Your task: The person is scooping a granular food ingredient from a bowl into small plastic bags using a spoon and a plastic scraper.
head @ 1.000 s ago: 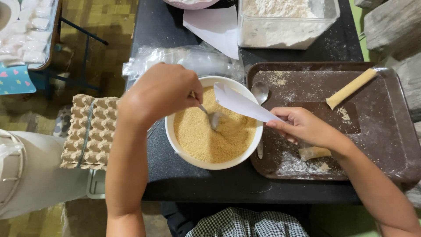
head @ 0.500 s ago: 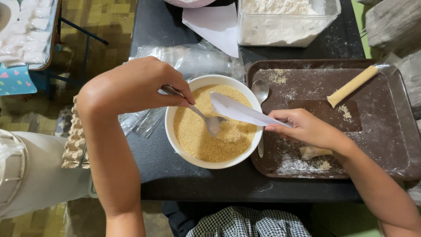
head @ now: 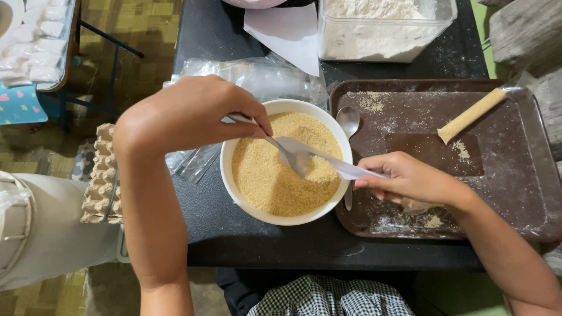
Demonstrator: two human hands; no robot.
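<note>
A white bowl [head: 234, 193] full of golden breadcrumbs [head: 275, 181] stands on the black table. My left hand [head: 193, 111] grips a metal spoon [head: 290, 155] whose bowl rests in the crumbs. My right hand [head: 407, 178] pinches a thin white flat strip [head: 328, 161] that reaches over the bowl's right rim and meets the spoon. On the brown tray [head: 515, 175] to the right lies a crumb-coated roll [head: 471, 115]. A second spoon [head: 348, 123] lies at the tray's left edge, partly behind my right hand.
A clear tub of flour [head: 380, 29] and a white sheet of paper [head: 287, 32] sit at the back. Crumpled clear plastic bags [head: 257, 76] lie behind the bowl. An egg carton [head: 99, 181] rests off the table's left edge. Flour dust covers the tray's front.
My left hand has swung the spoon handle left and lowered the spoon into the crumbs. My right hand has brought the white strip down from a raised tilt onto the spoon.
</note>
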